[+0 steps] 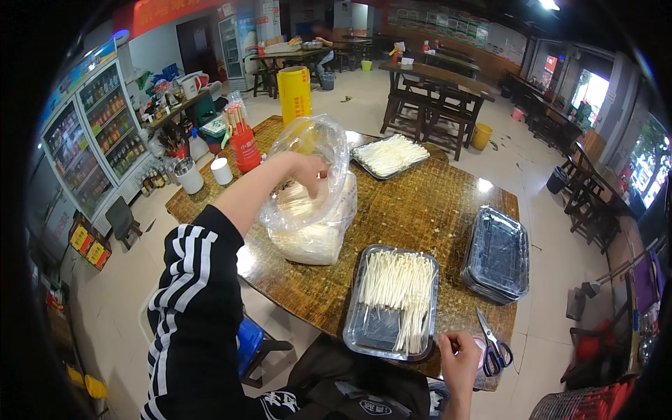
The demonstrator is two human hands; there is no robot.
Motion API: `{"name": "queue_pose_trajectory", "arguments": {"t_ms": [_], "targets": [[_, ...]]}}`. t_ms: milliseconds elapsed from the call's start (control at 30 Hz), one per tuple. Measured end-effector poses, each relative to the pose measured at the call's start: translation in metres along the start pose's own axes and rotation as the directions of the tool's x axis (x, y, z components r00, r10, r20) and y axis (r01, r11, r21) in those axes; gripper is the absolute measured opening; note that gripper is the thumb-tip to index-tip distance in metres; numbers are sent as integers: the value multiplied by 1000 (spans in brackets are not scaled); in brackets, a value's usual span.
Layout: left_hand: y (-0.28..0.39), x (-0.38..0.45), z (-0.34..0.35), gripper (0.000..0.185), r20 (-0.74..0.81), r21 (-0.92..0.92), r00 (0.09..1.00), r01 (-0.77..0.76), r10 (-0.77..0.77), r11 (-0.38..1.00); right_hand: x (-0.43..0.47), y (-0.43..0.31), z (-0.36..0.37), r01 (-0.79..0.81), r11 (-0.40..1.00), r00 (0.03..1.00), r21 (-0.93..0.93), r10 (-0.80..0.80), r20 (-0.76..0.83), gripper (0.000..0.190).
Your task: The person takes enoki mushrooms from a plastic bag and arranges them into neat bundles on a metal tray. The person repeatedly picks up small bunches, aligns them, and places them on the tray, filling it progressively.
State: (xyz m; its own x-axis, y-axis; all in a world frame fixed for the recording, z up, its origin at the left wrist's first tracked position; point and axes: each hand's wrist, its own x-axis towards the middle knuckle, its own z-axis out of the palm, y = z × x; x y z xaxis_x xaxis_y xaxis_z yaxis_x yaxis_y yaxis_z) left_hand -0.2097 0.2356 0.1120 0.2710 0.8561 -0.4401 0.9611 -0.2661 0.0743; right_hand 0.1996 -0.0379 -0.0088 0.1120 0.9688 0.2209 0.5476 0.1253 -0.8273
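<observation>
My left hand (310, 172) reaches into the mouth of a clear plastic bag (344, 205). Pale enoki mushrooms (296, 202) fill the bag, and the plastic partly covers my fingertips, so any grip on them is unclear. Directly before me lies a clear-rimmed plastic tray (367, 344) with enoki laid side by side across its far part and down its right side; its near left floor is bare. Beside that tray's near right corner, my right hand (461, 352) rests at the table edge, fingers curled, nothing visible in them. Scissors (493, 349) with dark handles lie just right of it.
A stack of plastic trays (496, 254) stands on the wooden table (420, 210) at right. Further back is a full tray of enoki (391, 156). A yellow film roll (294, 94), a red chopstick holder (244, 149) and a white cup (221, 171) line the far left.
</observation>
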Motion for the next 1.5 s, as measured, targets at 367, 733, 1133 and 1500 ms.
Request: {"name": "queue_pose_trajectory", "arguments": {"t_ms": [367,733,1133,1500], "targets": [[-4,-17,22,63,-258,73,949,-171,184,983,1,-6,11,4,1000,997,9,-4,71,11],[-26,-33,47,66,-519,-290,854,-227,47,930,2,-8,12,27,1000,995,-2,-27,91,10],[-11,-82,42,48,-822,-533,98,-478,-561,698,4,-11,13,1,999,993,35,-5,116,11],[95,-137,23,56,-869,372,-477,-458,130,808,17,-40,30,-325,744,796,583,-118,594,51]]}}
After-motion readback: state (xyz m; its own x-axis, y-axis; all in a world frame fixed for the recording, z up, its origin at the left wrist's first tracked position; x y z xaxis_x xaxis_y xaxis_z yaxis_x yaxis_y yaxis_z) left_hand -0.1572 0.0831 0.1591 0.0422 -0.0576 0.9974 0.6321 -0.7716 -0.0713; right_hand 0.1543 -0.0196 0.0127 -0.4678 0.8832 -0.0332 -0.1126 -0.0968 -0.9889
